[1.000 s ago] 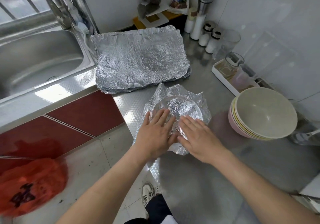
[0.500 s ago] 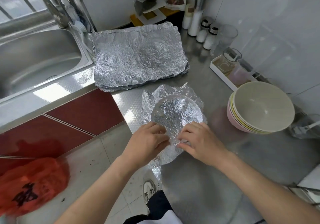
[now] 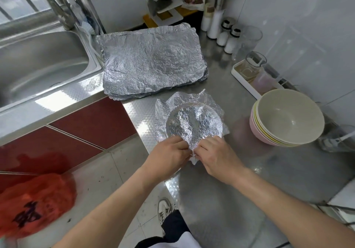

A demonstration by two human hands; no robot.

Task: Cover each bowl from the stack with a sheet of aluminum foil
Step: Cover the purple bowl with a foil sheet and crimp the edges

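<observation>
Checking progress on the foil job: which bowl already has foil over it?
The bowl at the counter's front edge, by both hands, has crumpled foil pressed over its rim. The stacked bowls to its right are bare and open.

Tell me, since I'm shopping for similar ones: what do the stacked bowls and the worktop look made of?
Stacked bowls: probably melamine or plastic, since they look matte, opaque and thin-rimmed in pastel cream, yellow and pink; ceramic can't be excluded. Worktop: stainless steel by its look, grey and reflective with an embossed pattern.

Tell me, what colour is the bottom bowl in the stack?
Pink, seen in the head view: the bottom bowl under the stack.
</observation>
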